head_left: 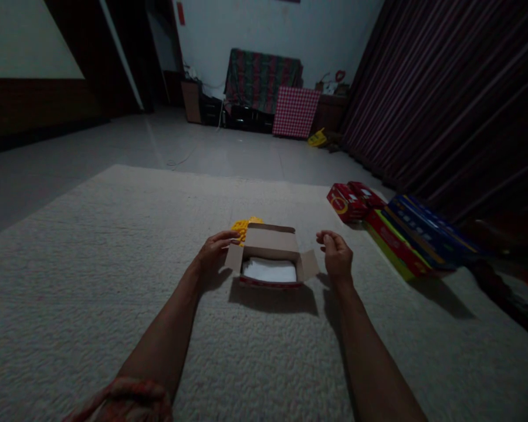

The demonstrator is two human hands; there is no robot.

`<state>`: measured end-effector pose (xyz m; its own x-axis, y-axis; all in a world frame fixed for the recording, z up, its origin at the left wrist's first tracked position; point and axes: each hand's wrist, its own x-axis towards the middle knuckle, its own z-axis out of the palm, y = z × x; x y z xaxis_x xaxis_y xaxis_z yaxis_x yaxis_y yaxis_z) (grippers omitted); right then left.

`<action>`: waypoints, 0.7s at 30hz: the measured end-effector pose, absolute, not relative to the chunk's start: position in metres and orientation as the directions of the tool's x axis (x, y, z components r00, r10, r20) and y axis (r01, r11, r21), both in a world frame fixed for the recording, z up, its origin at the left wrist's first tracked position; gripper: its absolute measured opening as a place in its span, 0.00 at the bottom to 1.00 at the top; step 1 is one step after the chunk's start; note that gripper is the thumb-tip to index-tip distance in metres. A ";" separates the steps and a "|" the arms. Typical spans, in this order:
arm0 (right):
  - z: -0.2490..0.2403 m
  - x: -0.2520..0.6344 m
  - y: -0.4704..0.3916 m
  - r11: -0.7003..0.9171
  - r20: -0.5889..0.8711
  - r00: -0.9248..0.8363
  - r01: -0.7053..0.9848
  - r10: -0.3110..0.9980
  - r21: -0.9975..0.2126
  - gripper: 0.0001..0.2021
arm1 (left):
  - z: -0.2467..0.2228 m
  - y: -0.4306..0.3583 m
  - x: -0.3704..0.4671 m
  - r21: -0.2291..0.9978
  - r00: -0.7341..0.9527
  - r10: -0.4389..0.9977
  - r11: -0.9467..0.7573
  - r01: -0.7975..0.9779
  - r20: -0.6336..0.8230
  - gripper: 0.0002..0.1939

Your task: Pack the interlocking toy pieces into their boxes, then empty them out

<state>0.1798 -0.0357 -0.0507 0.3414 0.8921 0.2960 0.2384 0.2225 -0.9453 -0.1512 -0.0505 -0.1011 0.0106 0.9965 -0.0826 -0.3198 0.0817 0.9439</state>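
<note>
The open box (270, 282), with white contents (270, 271) inside, sits on the pale mat (114, 246) just below the frame's center, between the two hands. The left hand (217, 249), left of it, reaches near its left flap with fingers loosely extended, grasping nothing visible. The right hand (335, 253), to its right and apart from the flap, has curled fingers; whether they pinch anything, I cannot tell.
</note>
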 end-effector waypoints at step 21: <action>-0.100 0.149 -0.048 0.097 0.097 0.000 -0.057 0.995 -0.994 0.34 | -0.098 -0.048 -0.136 0.964 0.309 0.949 0.023 -0.263 0.062 0.58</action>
<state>0.1492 -0.0477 -0.1000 0.0004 0.9953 0.0969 -0.0566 0.0968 -0.9937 -0.1362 -0.0483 -0.0978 0.3089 0.9491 0.0617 -0.2633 0.0230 0.9644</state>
